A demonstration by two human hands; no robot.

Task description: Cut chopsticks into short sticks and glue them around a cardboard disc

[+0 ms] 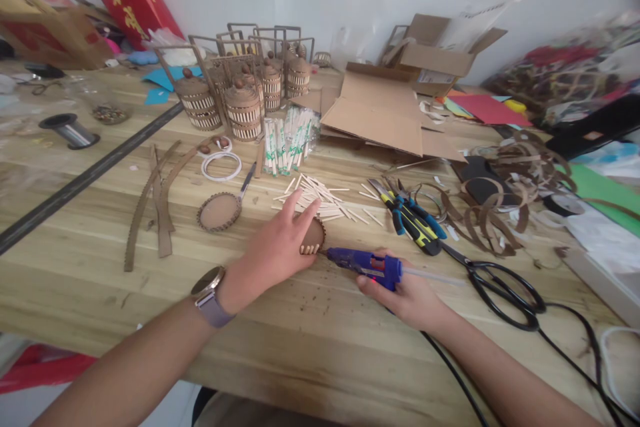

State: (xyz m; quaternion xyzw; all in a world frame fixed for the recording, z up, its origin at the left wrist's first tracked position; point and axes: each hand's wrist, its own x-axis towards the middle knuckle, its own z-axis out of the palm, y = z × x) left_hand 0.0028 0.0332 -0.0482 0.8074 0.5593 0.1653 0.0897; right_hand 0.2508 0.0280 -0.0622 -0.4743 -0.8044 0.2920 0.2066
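Observation:
My right hand (pixel 400 293) is closed around a blue glue gun (pixel 367 263), its nozzle pointing left at the rim of a small round cardboard base (pixel 313 235). Short sticks stand along the near edge of that base. Over its left side lies my left hand (pixel 280 240), index and middle fingers spread and raised; the thumb is at the near edge, and the palm hides part of the base. Just beyond the fingers is a loose pile of thin wooden sticks (pixel 327 199). A second round base (pixel 219 211) with a notched rim rests to the left.
Several lantern-like stick baskets (pixel 244 110) stand at the back. Wrapped sticks (pixel 287 140) and flat cardboard (pixel 375 110) lie beyond the pile. Pliers (pixel 413 217), black scissors (pixel 505 293), cardboard strips (pixel 500 193) and a black cable (pixel 455 373) are on the right.

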